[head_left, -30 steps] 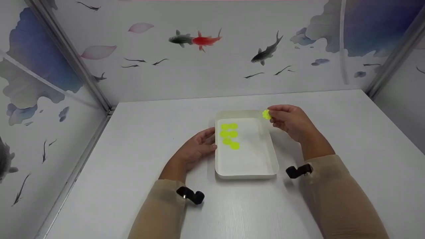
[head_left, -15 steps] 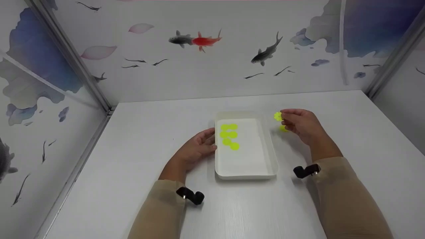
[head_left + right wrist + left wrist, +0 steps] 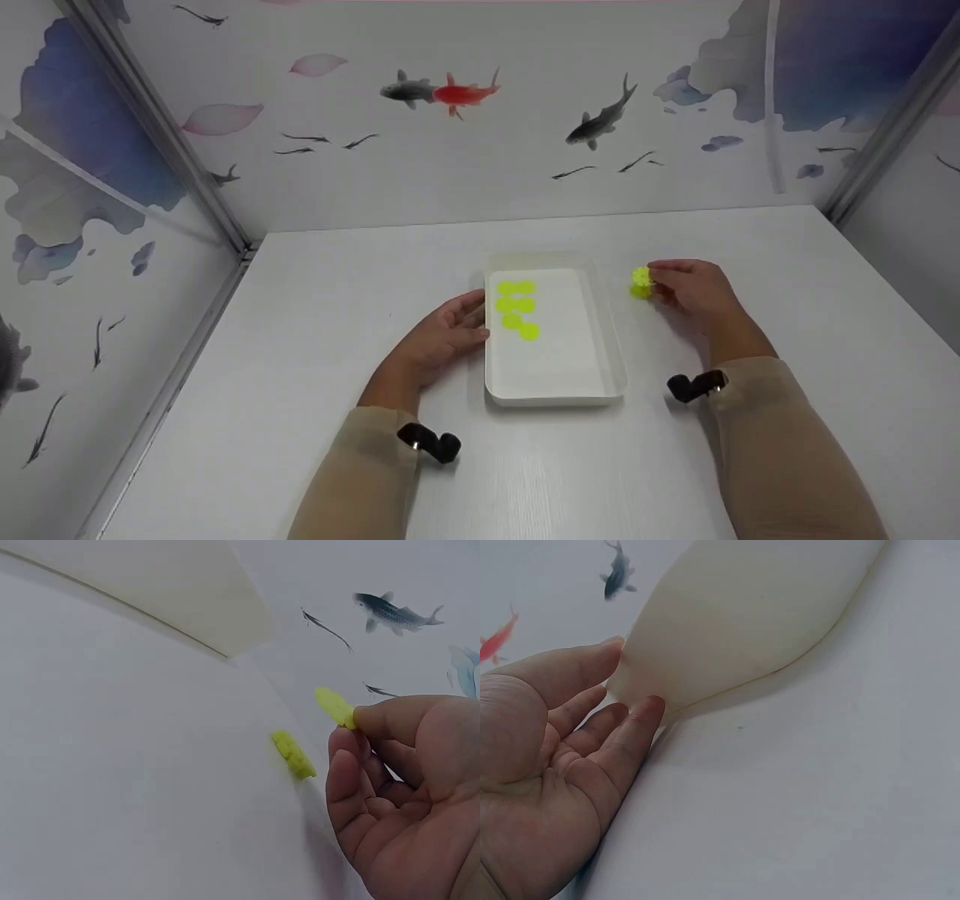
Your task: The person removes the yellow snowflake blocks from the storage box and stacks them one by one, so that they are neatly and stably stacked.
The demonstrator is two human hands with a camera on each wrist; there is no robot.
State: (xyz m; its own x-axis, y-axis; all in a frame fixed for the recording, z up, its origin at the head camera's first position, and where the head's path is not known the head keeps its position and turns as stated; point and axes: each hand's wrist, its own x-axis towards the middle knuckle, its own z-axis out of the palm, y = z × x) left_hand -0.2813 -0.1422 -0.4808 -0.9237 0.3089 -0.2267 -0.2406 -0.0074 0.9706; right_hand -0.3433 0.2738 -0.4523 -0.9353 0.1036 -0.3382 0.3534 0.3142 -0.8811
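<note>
My right hand point(image 3: 696, 289) pinches a bright yellow scalloped disc point(image 3: 335, 706) between thumb and fingertips. Just below it, a small yellow stack or thick piece point(image 3: 293, 754) sits on the table, apart from the held disc in the right wrist view. Several round yellow discs point(image 3: 511, 321) lie in the left part of a white tray point(image 3: 555, 399), some touching in pairs. My left hand point(image 3: 442, 334) rests its fingertips and thumb against the tray's left wall, the fingers loosely bent and not wrapped around it.
The white table point(image 3: 322, 315) runs back to a wall printed with fish point(image 3: 465, 93) and petals. A second printed panel point(image 3: 75, 247) stands along the left side. Both wrists carry a small black camera point(image 3: 429, 442).
My right hand has moved with its disc from the tray's far right corner, rightward and down, to just over the yellow stack on the table. My left hand stays at the tray.
</note>
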